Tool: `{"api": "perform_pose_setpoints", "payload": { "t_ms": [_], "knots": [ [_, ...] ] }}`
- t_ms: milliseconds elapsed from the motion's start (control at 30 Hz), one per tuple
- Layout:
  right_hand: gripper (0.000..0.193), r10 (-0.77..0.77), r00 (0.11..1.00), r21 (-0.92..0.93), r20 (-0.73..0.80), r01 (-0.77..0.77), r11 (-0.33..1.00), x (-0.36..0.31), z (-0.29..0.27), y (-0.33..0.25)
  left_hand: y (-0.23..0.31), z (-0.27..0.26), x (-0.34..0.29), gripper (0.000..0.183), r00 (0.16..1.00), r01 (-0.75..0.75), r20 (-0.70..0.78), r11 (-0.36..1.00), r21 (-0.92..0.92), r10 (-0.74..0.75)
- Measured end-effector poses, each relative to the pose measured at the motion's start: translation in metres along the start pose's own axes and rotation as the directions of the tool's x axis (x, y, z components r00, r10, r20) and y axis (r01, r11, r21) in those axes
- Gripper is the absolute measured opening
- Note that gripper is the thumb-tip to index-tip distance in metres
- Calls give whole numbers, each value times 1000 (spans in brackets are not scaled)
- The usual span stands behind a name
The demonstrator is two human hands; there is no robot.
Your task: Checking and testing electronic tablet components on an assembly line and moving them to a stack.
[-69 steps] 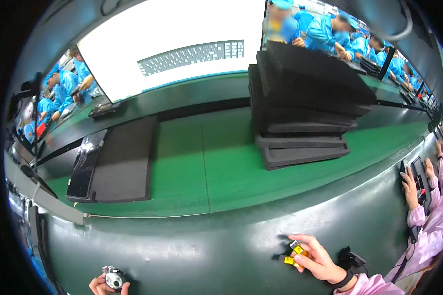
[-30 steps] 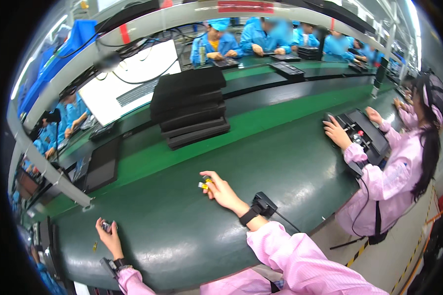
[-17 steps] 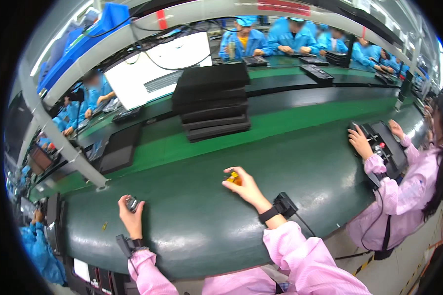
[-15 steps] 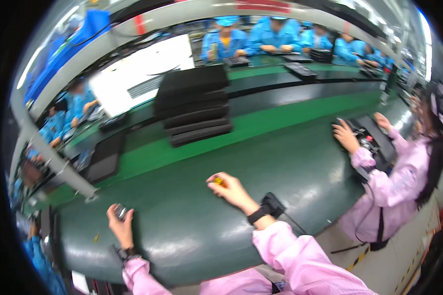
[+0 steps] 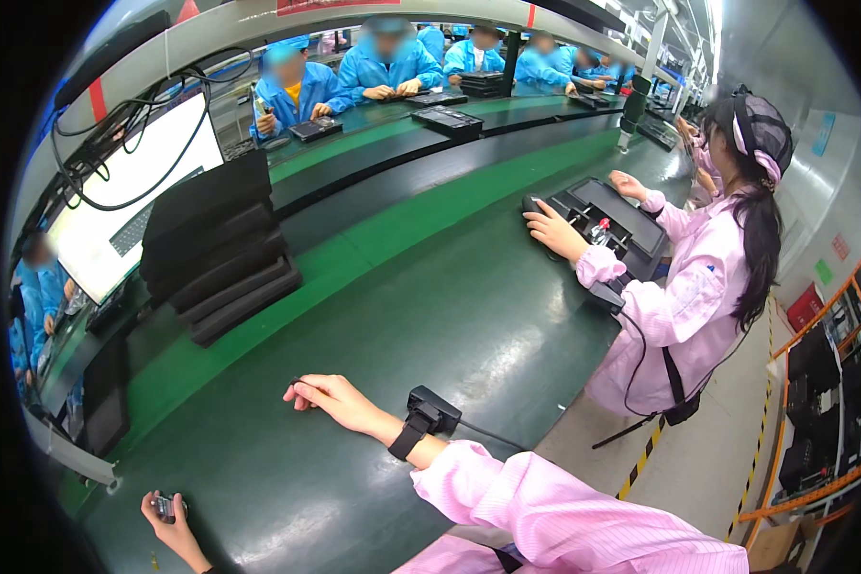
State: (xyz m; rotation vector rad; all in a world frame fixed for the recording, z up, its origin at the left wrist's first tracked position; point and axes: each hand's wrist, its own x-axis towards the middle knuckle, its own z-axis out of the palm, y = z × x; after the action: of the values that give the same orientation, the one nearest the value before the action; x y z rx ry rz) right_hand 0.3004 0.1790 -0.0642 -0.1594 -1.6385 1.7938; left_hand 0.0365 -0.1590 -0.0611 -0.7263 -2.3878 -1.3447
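At the lower left, my left hand (image 5: 175,532) grips a small dark shiny object (image 5: 166,507) between thumb and fingers, just above the green work surface (image 5: 373,316); its exact kind is too small to tell. My right hand (image 5: 340,402) is over the middle of that surface, fingers curled together. A tiny dark bit shows at its fingertips, but what the fingers enclose is hidden. On my right wrist is a black strap with a black box-shaped device (image 5: 432,409), a cable running from it. Near my left hand lies a tiny yellowish piece (image 5: 154,561).
Stacked black foam-like trays (image 5: 215,249) stand at the left, beside a bright screen (image 5: 134,206). To the right, a co-worker in pink (image 5: 684,287) handles an open black case (image 5: 622,225). People in blue sit across the line. A grey post (image 5: 77,459) meets the bench at left.
The view has swung to the right, so both hands appear farther left. The yellow item seen in my right hand before is now out of sight, and its fingers have turned downward.
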Motion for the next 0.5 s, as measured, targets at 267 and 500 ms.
{"api": "perform_pose_setpoints", "payload": {
  "t_ms": [267, 500],
  "knots": [
    [28, 122, 957, 166, -262, -80, 983, -121, -16, -88, 71, 12, -13, 42, 963, -174, -174, 967, 185, 207],
    [21, 205, 710, -21, -674, -295, 955, -287, -41, -129, 140, 8, -35, 60, 947, -203, -220, 966, 157, 235]
  ]
}}
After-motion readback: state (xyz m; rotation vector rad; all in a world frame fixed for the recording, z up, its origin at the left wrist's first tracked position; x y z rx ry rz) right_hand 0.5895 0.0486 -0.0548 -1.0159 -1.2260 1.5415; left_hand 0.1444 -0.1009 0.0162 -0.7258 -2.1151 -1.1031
